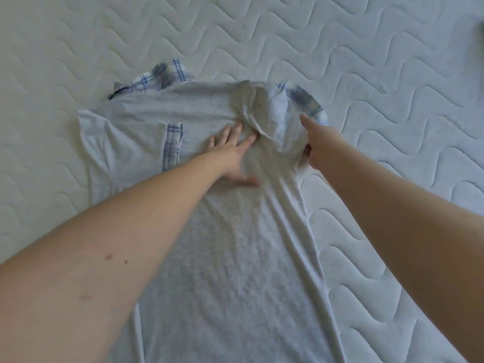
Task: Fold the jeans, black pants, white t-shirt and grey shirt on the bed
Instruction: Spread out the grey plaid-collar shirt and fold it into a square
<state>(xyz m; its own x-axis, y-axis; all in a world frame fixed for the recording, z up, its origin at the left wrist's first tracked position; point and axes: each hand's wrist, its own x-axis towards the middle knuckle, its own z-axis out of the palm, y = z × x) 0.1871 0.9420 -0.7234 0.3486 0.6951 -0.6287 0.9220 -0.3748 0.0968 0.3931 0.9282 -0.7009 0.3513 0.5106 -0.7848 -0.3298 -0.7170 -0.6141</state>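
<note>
The grey shirt (pixel 235 258), soft heathered knit with blue plaid trim at collar and pocket, lies spread lengthwise along the middle of the bed (pixel 392 74), a white mattress quilted in wavy stitching. The left hand (pixel 233 155) presses flat on its chest with fingers straight, while the right hand (pixel 314 145) pinches the folded-in sleeve fabric just beside it.

The shirt (pixel 230 258) lies spread on the bed (pixel 78 48), its body running lengthwise toward the near edge of the view and its collar end at the far side. The left hand (pixel 233 158) rests flat on the shirt's upper middle. Just right of it, the right hand (pixel 314 145) holds the shirt's right sleeve (pixel 277 119), which is folded inward over the shirt's body.
</note>
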